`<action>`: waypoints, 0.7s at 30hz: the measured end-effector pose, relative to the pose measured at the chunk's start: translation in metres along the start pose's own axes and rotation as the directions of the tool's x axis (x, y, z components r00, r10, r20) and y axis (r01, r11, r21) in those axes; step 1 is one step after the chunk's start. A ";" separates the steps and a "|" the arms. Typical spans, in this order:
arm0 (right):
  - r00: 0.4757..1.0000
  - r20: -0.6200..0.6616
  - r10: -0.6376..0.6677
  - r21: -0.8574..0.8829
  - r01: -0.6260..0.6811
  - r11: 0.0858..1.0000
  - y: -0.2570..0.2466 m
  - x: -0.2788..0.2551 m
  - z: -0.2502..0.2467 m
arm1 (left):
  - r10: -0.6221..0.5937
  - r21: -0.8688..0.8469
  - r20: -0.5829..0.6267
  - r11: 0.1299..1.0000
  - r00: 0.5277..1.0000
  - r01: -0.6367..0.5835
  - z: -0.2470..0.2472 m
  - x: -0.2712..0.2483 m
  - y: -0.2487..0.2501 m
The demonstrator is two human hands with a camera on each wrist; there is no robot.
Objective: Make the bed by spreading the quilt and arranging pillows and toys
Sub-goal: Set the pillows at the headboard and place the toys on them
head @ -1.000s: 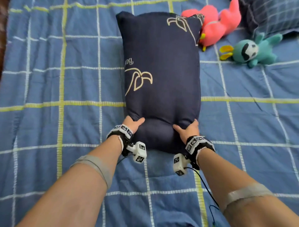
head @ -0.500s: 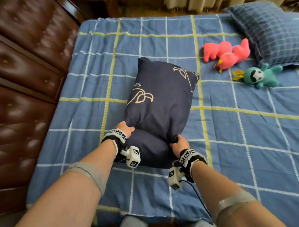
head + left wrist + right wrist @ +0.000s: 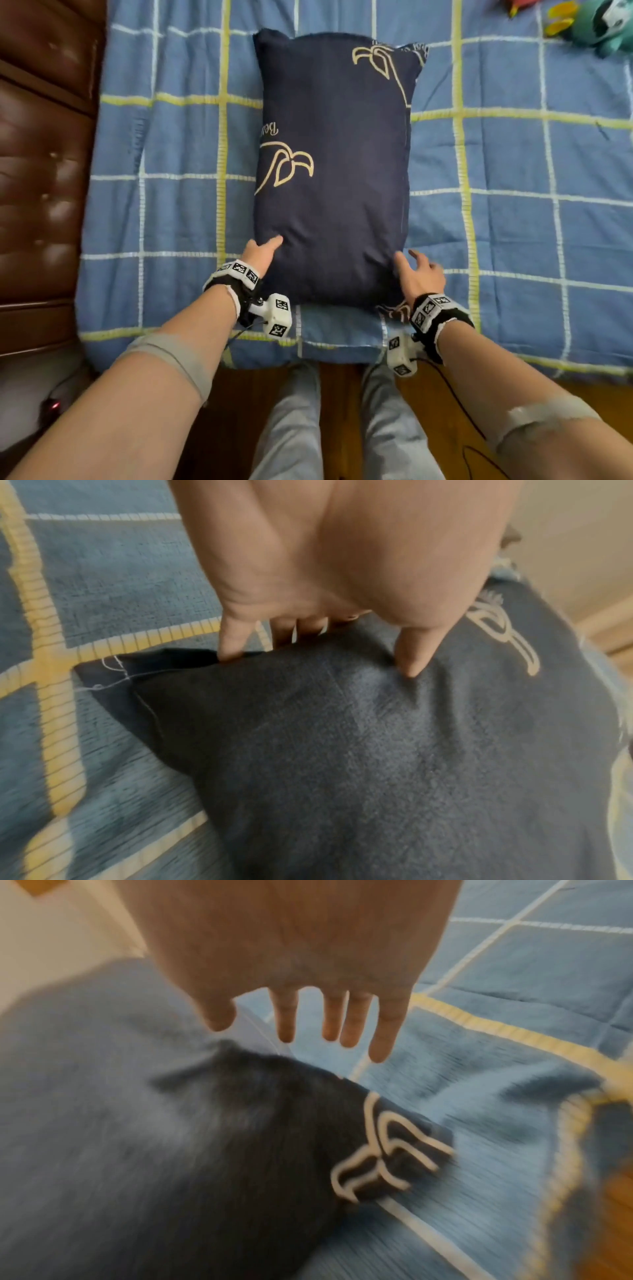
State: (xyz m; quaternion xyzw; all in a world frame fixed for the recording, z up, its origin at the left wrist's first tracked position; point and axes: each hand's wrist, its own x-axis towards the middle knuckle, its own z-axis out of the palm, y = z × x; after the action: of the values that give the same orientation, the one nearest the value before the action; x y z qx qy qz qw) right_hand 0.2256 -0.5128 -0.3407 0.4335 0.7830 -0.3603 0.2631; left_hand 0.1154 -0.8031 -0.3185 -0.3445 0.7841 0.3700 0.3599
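Note:
A navy pillow [image 3: 335,171] with gold banana outlines lies flat and lengthwise on the blue plaid quilt [image 3: 171,205], its near end close to the bed's edge. My left hand [image 3: 262,251] holds its near-left corner. In the left wrist view the thumb of that hand [image 3: 318,653] dents the top of the pillow [image 3: 377,750] while the fingers reach down its side edge. My right hand [image 3: 416,270] hovers at the near-right corner. In the blurred right wrist view its [image 3: 308,1031] fingers are spread and straight just above the pillow [image 3: 205,1137], holding nothing.
A brown tufted leather headboard [image 3: 41,171] runs along the left. A teal plush toy [image 3: 603,27] with yellow parts lies at the top right, and a sliver of a red toy [image 3: 520,5] shows beside it. My legs [image 3: 291,428] stand on the wooden floor [image 3: 342,377] against the bed's edge.
Both hands gripped the pillow's near end and drew it toward the bed's edge. It now lies flat, and my right hand has let go and spread its fingers.

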 end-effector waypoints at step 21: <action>0.876 0.457 -0.156 0.646 -0.206 0.735 -0.106 0.043 0.048 | 0.056 -0.437 0.443 0.885 0.895 0.161 -0.002 0.040 0.055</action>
State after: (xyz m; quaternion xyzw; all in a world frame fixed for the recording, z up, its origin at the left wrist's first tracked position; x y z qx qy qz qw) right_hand 0.1171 -0.5680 -0.3652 0.4061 0.5002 -0.7123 0.2783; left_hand 0.0506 -0.7890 -0.3318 -0.3486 0.5602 0.6044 0.4465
